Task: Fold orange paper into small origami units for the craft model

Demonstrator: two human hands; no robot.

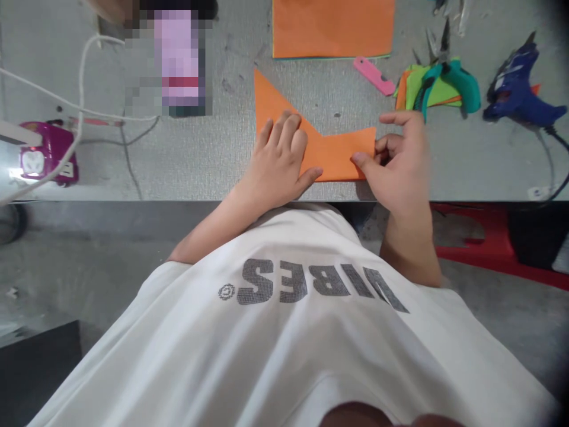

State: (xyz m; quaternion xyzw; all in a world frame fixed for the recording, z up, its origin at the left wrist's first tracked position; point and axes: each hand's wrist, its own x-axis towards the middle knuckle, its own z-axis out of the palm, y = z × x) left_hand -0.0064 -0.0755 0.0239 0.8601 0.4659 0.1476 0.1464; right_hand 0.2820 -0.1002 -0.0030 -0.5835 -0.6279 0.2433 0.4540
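A folded sheet of orange paper (338,155) lies on the table near its front edge, with a pointed corner rising at its upper left. My left hand (276,155) rests palm down on the paper's left part, fingers slightly bent and thumb stretched along the lower edge. At the right end, my right hand (400,163) pinches the paper's edge, thumb on top and curled fingers behind, its index finger stretched out above. The paper under my left hand is hidden.
Beyond the paper lies a stack of coloured sheets (333,29). To the right are a pink cutter (373,76), teal-handled pliers (466,86) on green and orange paper pieces (415,80), and a blue glue gun (518,89). A purple power socket (48,153) and white cable (82,77) occupy the left.
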